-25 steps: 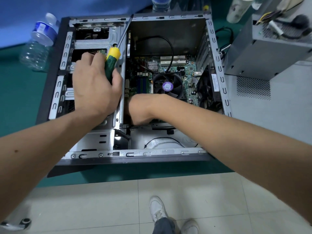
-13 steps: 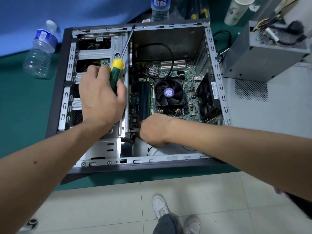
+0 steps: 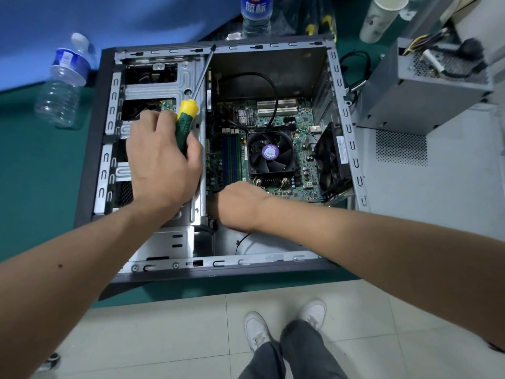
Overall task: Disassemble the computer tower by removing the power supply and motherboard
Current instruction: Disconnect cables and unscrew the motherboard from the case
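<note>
The computer tower (image 3: 218, 160) lies open on its side at the near edge of the green table (image 3: 32, 187), motherboard (image 3: 273, 149) seated inside, while the power supply (image 3: 426, 88) sits out on the detached side panel (image 3: 426, 192) by the table's right edge. Left hand (image 3: 161, 165) rests on the drive cage (image 3: 161, 86), fingers wrapped round a green-and-yellow screwdriver (image 3: 188, 116) whose shaft points to the far wall. Right hand (image 3: 237, 206) dips in at the motherboard's near edge, fingers hidden, so its grip can't be called.
</note>
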Action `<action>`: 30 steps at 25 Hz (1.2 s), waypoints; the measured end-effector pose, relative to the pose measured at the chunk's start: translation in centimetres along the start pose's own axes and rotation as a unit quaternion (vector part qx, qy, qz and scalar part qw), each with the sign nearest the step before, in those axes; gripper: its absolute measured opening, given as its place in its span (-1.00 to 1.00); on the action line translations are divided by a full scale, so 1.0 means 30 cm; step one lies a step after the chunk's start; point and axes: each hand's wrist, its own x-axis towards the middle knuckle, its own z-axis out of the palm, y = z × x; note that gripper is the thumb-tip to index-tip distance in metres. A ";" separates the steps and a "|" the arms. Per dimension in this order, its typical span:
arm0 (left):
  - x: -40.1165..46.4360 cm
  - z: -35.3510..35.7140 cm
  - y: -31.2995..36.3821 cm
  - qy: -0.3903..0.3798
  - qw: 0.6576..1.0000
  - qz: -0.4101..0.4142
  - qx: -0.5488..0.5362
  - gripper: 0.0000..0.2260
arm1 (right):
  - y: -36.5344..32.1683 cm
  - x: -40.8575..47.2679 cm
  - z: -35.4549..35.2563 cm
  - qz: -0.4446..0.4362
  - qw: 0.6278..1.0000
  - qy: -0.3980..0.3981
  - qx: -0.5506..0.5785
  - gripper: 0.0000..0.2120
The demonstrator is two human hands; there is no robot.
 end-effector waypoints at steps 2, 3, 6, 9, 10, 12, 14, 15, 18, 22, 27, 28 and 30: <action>-0.001 0.000 0.000 0.000 1.000 0.000 0.001 -0.71 | -0.011 0.025 0.010 -0.035 0.999 0.017 -0.032 -0.78; 0.000 0.001 -0.001 -0.001 1.000 0.001 0.002 -0.71 | -0.012 0.035 0.014 -0.047 0.998 0.029 -0.041 -0.76; 0.000 0.000 0.000 0.000 1.000 -0.003 0.002 -0.73 | -0.011 0.057 0.015 -0.062 0.997 0.031 -0.045 -0.75; -0.003 0.002 0.001 0.004 1.000 -0.003 -0.002 -0.74 | -0.009 0.067 0.026 -0.074 0.995 0.026 -0.061 -0.77; -0.002 0.005 0.001 0.004 1.000 -0.002 -0.003 -0.74 | -0.006 0.066 0.030 -0.072 0.995 0.032 -0.063 -0.77; -0.002 0.005 0.001 0.005 1.000 -0.002 -0.004 -0.75 | -0.007 0.060 0.036 -0.075 0.995 0.034 -0.063 -0.75; -0.005 0.003 0.000 0.006 1.000 -0.004 -0.004 -0.75 | -0.019 0.057 0.042 -0.089 0.993 0.026 -0.079 -0.74; -0.006 0.002 0.000 0.007 1.000 -0.004 -0.004 -0.75 | -0.020 0.056 0.039 -0.090 0.992 0.019 -0.083 -0.75; -0.005 0.006 -0.001 0.004 1.000 -0.002 -0.004 -0.74 | 0.003 0.030 0.004 -0.026 0.999 0.012 -0.022 -0.88; -0.005 -0.001 0.003 -0.005 1.000 -0.005 -0.016 -0.74 | 0.054 -0.093 -0.085 0.115 0.985 0.067 0.114 -0.88; 0.001 -0.015 0.017 -0.028 0.999 -0.013 -0.020 -0.69 | 0.190 -0.380 -0.199 0.289 0.835 0.283 0.373 -0.90; 0.002 -0.017 0.020 -0.032 0.999 -0.015 -0.019 -0.68 | 0.234 -0.434 -0.208 0.323 0.798 0.317 0.397 -0.91; 0.002 -0.025 0.027 -0.034 0.999 -0.018 -0.018 -0.68 | 0.320 -0.520 -0.194 0.389 0.764 0.344 0.384 -0.88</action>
